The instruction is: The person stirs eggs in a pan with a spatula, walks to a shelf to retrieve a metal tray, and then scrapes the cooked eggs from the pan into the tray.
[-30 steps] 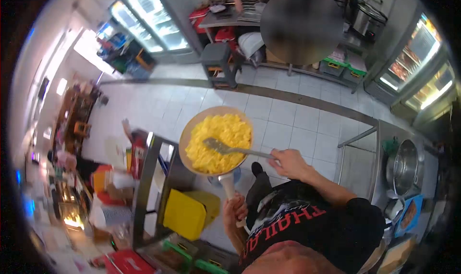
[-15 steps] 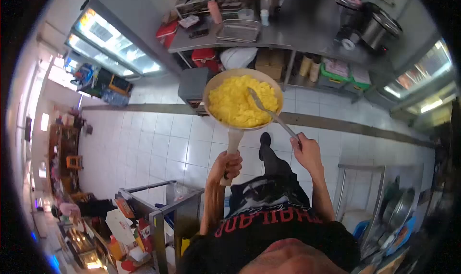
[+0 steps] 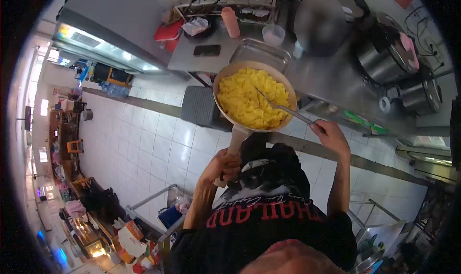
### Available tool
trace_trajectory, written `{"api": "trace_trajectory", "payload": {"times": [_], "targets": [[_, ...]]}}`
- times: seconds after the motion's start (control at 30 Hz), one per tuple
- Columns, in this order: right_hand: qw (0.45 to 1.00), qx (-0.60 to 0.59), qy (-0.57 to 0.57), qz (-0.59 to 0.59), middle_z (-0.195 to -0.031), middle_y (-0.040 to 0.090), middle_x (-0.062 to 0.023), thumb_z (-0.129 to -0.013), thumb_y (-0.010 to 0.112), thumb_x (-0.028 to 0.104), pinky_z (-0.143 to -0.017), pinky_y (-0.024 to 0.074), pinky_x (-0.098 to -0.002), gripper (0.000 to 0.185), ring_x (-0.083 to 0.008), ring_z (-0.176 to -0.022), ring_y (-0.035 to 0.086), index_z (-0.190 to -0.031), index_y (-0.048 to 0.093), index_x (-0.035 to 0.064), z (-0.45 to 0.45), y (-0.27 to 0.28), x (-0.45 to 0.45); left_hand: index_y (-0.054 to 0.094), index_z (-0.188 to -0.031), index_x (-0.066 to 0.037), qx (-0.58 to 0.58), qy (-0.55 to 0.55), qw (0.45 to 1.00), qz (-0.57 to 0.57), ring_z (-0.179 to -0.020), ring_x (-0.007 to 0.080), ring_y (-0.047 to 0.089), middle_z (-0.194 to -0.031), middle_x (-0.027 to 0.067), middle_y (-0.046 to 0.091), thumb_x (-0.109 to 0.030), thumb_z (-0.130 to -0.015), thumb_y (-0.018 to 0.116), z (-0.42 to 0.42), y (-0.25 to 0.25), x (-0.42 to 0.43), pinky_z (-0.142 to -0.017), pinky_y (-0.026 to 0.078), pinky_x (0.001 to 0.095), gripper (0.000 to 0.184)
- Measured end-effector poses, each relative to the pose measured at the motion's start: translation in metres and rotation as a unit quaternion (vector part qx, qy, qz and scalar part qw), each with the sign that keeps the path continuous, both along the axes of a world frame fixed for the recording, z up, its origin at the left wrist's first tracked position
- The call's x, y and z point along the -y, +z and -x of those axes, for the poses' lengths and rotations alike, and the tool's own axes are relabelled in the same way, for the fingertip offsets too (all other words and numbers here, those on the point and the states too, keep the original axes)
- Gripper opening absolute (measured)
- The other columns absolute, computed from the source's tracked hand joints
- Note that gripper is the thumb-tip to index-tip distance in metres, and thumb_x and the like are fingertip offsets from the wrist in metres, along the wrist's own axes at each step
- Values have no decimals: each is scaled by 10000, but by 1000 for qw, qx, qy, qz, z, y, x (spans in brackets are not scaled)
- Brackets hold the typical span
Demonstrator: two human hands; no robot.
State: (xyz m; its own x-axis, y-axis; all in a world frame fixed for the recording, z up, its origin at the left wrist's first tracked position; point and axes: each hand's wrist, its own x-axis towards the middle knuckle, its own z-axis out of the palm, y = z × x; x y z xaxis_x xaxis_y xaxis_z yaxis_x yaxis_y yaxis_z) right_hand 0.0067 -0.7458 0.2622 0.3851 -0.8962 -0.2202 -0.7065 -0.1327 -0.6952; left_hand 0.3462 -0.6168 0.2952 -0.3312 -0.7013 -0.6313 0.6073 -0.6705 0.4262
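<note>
A light-coloured frying pan [image 3: 218, 97] full of yellow scrambled eggs [image 3: 247, 98] is held up in front of me, above the floor. My left hand [image 3: 224, 167] is closed around its pale handle [image 3: 237, 142]. In my right hand [image 3: 330, 135] is the handle end of a metal spoon [image 3: 297, 115], whose tip is sunk in the eggs. The pan's far rim overlaps the near edge of a metal tray [image 3: 264, 53] on the steel counter; whether they touch I cannot tell.
On the steel counter [image 3: 319, 79] stand a pink bottle [image 3: 230, 22], a black phone [image 3: 207, 50], a plastic tub [image 3: 273, 34] and large pots [image 3: 384, 58]. A dark grey stool [image 3: 199, 106] is left of the pan. White tiles [image 3: 144, 130] cover the floor.
I have come closer to the steel counter, and the pan now overlaps the tray's edge in view. Both hands keep their holds; the spoon remains in the eggs.
</note>
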Motion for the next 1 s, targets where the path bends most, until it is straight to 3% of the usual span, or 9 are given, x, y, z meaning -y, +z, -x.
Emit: {"api": "trace_trajectory", "payload": {"times": [0.07, 0.2, 0.4, 0.63, 0.7, 0.73, 0.77, 0.83, 1.0], "targets": [[1000, -7, 11, -19, -580, 497, -139, -917, 532, 305, -525, 367, -379, 333, -219, -511, 475, -807, 589, -3, -11, -8, 66, 437, -877, -62, 19, -15, 1000, 10, -404, 17, 328, -606, -41, 402, -86, -864, 511, -19, 2, 67, -292, 260, 180, 80], [1000, -7, -1, -21, -593, 514, -131, -910, 548, 276, -534, 372, -368, 288, -208, -514, 479, -874, 623, 0, -20, 10, 72, 414, -853, -75, 18, 13, 999, -48, -409, 12, 324, -602, -49, 377, -109, -861, 526, -8, 21, 76, -294, 250, 169, 116], [988, -33, 99, -113, -656, 587, -149, -903, 556, 261, -555, 394, -390, 249, -254, -529, 508, -926, 630, 24, -5, 9, 148, 419, -845, -84, 18, 38, 994, -104, -430, 5, 327, -615, -57, 370, -130, -872, 514, 9, 45, 119, -300, 241, 151, 109], [980, -27, 153, -123, -683, 622, -136, -910, 535, 305, -623, 469, -396, 311, -287, -589, 600, -991, 626, 19, -3, -1, 192, 473, -961, -39, 47, 123, 968, -214, -436, 27, 368, -630, -39, 408, -162, -876, 524, 42, 86, 148, -321, 255, 160, 158], [970, -50, 157, -176, -696, 624, -164, -908, 538, 283, -625, 473, -405, 304, -311, -610, 617, -1024, 623, 15, 1, 15, 211, 451, -894, -60, -7, 135, 957, -255, -427, 20, 337, -615, -52, 365, -128, -864, 498, 43, 93, 146, -317, 245, 171, 87], [973, -30, 177, -145, -699, 625, -170, -905, 541, 275, -621, 474, -407, 300, -316, -615, 619, -1030, 623, 15, -2, 5, 220, 440, -861, -71, -34, 139, 949, -279, -422, 17, 322, -607, -58, 344, -110, -857, 485, 46, 100, 149, -315, 240, 177, 59], [975, -9, 188, -120, -701, 626, -176, -901, 545, 267, -617, 475, -409, 296, -321, -620, 621, -1035, 622, 15, -7, -12, 221, 455, -898, -68, 18, 134, 964, -227, -417, 18, 323, -609, -57, 349, -101, -858, 499, 54, 109, 154, -312, 235, 183, 69], [976, 18, 198, -89, -738, 636, -185, -890, 556, 252, -619, 476, -418, 282, -335, -663, 628, -1035, 622, 19, -17, -30, 218, 455, -899, -71, 44, 139, 955, -259, -417, 18, 324, -612, -56, 352, -100, -861, 505, 72, 102, 159, -309, 234, 185, 69], [970, -46, 204, -124, -776, 641, -194, -891, 553, 249, -657, 480, -422, 295, -341, -723, 633, -1050, 616, 9, -15, -14, 240, 461, -900, -73, 56, 165, 952, -252, -429, 17, 322, -625, -55, 360, -113, -867, 514, 81, 106, 167, -313, 240, 179, 74]]}}
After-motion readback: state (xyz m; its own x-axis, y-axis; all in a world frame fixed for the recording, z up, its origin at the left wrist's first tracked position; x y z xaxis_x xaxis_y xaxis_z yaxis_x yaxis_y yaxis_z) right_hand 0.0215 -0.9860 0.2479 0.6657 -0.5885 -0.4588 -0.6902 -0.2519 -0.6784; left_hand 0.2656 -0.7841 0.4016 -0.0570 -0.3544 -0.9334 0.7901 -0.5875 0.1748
